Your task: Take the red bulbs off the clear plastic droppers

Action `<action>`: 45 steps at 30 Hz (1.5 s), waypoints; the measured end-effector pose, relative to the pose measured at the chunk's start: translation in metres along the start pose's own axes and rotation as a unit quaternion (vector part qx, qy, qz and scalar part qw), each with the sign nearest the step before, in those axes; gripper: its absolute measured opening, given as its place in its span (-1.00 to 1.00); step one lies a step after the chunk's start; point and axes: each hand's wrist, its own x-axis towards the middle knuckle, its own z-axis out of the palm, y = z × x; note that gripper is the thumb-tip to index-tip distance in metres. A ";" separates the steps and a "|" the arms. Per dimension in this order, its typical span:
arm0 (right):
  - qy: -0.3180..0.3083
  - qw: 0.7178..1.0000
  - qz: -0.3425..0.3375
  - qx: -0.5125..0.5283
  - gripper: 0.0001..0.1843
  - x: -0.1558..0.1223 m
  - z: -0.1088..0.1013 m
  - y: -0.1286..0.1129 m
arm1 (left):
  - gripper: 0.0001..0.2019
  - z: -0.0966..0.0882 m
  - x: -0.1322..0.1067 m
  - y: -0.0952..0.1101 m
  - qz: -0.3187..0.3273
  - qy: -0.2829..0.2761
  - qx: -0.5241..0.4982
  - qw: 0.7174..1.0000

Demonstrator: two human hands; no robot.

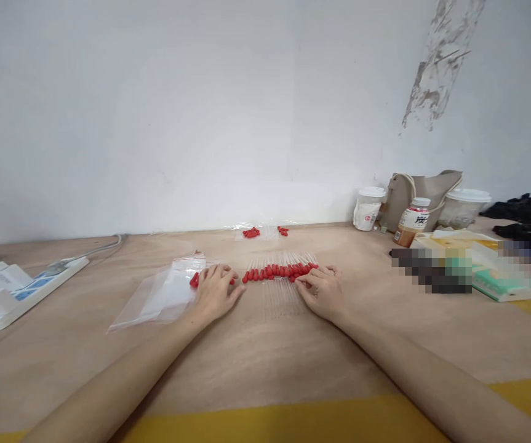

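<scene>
A row of thin sticks with red bulb-like ends (277, 271) lies between my hands. Pale shafts point to the wall, and clear thin tubes (286, 300) point toward me. At the row's left, my left hand (216, 292) rests over loose red pieces (194, 280) beside the clear plastic bags (154, 294). Its thumb is spread from the fingers, and what lies beneath the palm is hidden. My right hand (324, 292) is at the right end of the row, thumb and index finger closed around a red end there; its other fingers are bent against the sticks.
Two small piles of red pieces (251, 232) lie on clear plastic near the wall. A white power strip (39, 289) is at left. At right stand a paper cup (367, 209), a drink bottle (411, 221), a grey bag (397, 191) and a green-and-white box (500, 283).
</scene>
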 end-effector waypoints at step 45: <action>-0.082 0.977 -0.193 0.028 -0.79 -0.012 0.001 -0.027 | -0.84 -0.013 -0.022 0.034 0.196 0.026 -0.158 0.967</action>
